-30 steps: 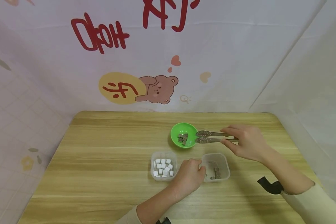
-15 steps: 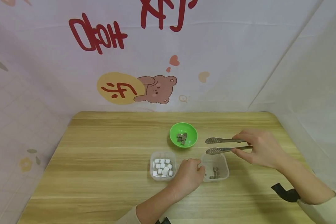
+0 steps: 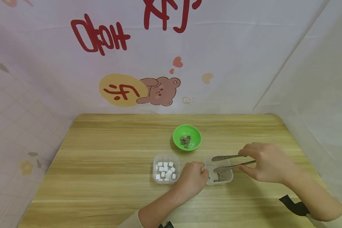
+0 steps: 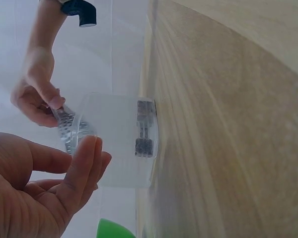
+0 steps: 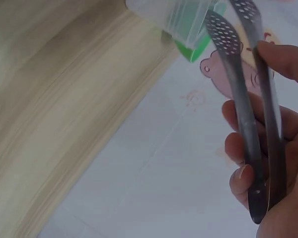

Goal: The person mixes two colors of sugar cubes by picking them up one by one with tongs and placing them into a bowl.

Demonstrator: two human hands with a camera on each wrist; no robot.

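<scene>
In the head view my left hand [image 3: 192, 179] is at the near-left side of a clear plastic container [image 3: 228, 181]. The left wrist view shows its thumb and fingers pinching the rim of that container [image 4: 111, 166]. A few small brown pieces [image 4: 143, 147] lie at the container's bottom. My right hand [image 3: 269, 161] holds metal tongs [image 3: 225, 157] with perforated tips. The tong arms stand apart, their tips over and partly inside the container mouth. Nothing shows between the tips. The right wrist view has the fingers wrapped along the tongs [image 5: 246, 119].
A green bowl [image 3: 196, 136] with several brown cubes stands behind the containers. Left of my left hand, a second clear container [image 3: 154, 169] holds several white cubes. All stand on a wooden table [image 3: 102, 171], with a printed cloth [image 3: 231, 47] behind.
My right hand has drawn the tongs away from the green bowl, to the right and nearer, then lowered them over the brown pieces' container. The left hand stays at the rim.
</scene>
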